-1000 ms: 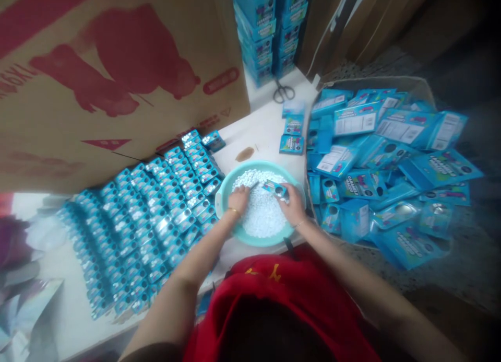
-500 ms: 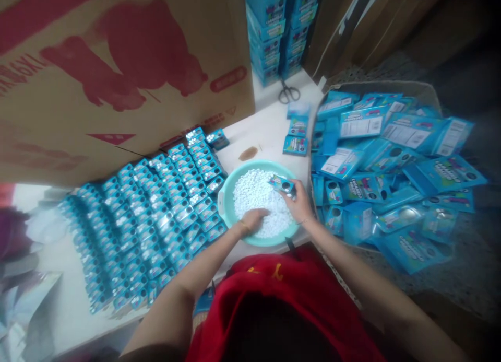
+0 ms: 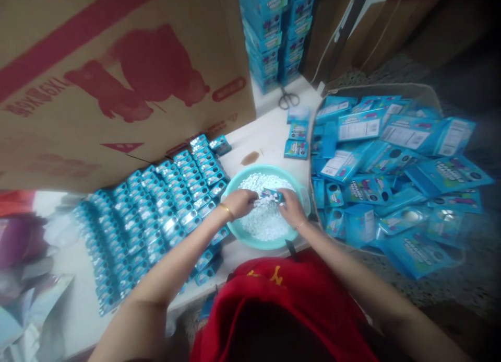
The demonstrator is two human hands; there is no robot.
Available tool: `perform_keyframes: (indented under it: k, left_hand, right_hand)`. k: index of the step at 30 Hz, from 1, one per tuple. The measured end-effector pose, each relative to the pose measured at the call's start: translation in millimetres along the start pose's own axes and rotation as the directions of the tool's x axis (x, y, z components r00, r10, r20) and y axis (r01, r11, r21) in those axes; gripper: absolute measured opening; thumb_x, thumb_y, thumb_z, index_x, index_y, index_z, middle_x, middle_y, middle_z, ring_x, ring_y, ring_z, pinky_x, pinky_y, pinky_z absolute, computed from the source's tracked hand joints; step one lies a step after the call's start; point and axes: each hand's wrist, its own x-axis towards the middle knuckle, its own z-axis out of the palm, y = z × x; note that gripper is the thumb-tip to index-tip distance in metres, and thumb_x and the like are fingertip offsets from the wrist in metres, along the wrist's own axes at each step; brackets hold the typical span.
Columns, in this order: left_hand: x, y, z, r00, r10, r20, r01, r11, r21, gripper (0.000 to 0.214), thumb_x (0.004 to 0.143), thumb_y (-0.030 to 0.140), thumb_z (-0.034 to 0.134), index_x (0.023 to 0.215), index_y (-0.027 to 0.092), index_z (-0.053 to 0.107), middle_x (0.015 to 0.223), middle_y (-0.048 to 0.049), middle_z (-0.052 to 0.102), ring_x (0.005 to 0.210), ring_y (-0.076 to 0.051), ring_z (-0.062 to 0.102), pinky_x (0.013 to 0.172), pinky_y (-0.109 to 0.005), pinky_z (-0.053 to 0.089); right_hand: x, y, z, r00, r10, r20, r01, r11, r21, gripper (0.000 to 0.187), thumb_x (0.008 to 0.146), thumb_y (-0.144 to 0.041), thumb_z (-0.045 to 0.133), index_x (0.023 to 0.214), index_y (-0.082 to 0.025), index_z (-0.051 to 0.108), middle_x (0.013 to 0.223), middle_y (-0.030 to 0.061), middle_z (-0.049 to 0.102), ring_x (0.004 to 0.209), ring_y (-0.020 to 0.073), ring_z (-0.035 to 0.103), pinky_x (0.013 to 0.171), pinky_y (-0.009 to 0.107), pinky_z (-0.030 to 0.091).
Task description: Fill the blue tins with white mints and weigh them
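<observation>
A round turquoise basin (image 3: 250, 242) holds a heap of small white pellets (image 3: 266, 223). Over the heap, my right hand (image 3: 291, 209) is closed on a small blue box (image 3: 270, 193) with printed sides. White pellets show at the box and below it. Beside the box's left end is my left hand (image 3: 240, 203), its fingers pinched together with a few white pellets at the tips. The box's far side and part of its opening are hidden by my fingers.
Rows of blue boxes topped with white pellets (image 3: 156, 221) stand left of the basin. A large carton (image 3: 188, 17) rises behind them. Right is a bin heaped with blue packets (image 3: 391, 163). Scissors (image 3: 288, 99) and stacked blue cartons (image 3: 266, 43) are at the back.
My left hand has lifted out of the pellets and come up to the box. My right hand has brought the box slightly left and lower over the basin. The view has shifted a little.
</observation>
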Motion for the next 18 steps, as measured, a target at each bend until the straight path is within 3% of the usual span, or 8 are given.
perform_keyframes:
  k: [5,9,12,18]
  left_hand:
    - [6.9,39.6,-13.6,0.979,-0.152,0.133,0.111,0.956,0.273,0.028,0.086,0.022,0.044,0.102,0.021,0.067,0.094,-0.0105,0.067,0.087,-0.025,0.064,0.073,-0.032,0.048]
    - [6.6,57.9,-12.2,0.967,-0.195,0.165,0.127,0.927,0.353,0.035,0.089,0.018,0.039,0.118,0.021,0.059,0.106,-0.0145,0.06,0.09,-0.027,0.064,0.07,-0.034,0.049]
    - [2.7,55.1,-10.1,0.972,-0.177,0.152,0.115,0.93,0.348,0.033,0.091,0.023,0.04,0.12,0.022,0.056,0.107,-0.0134,0.058,0.088,-0.025,0.065,0.07,-0.033,0.049]
    - [-11.3,37.8,-15.9,0.986,-0.096,0.137,0.054,0.958,0.283,0.033,0.095,0.036,0.035,0.099,0.017,0.062,0.093,-0.01,0.062,0.087,-0.022,0.062,0.072,-0.03,0.047]
  right_hand:
    - [-3.3,-3.7,9.7,0.998,-0.05,0.023,0.05,0.998,0.023,0.051,0.07,-0.004,0.044,0.118,-0.02,0.049,0.115,0.0114,0.056,0.112,0.028,0.048,0.098,0.051,0.043]
    - [-6.1,-3.0,14.9,1.0,-0.013,-0.021,0.015,0.998,0.067,0.047,0.073,-0.007,0.046,0.119,-0.02,0.049,0.114,0.0119,0.056,0.11,0.028,0.05,0.097,0.05,0.044]
    - [-7.7,-2.4,13.2,1.0,0.007,-0.024,-0.005,0.996,0.085,0.045,0.075,-0.009,0.048,0.119,-0.021,0.05,0.114,0.0113,0.057,0.109,0.0278,0.051,0.096,0.05,0.045]
    - [-10.1,-12.4,0.2,0.994,-0.015,0.106,0.009,0.998,0.056,0.045,0.077,-0.011,0.05,0.121,-0.021,0.052,0.113,0.0103,0.06,0.107,0.0273,0.053,0.092,0.048,0.047]
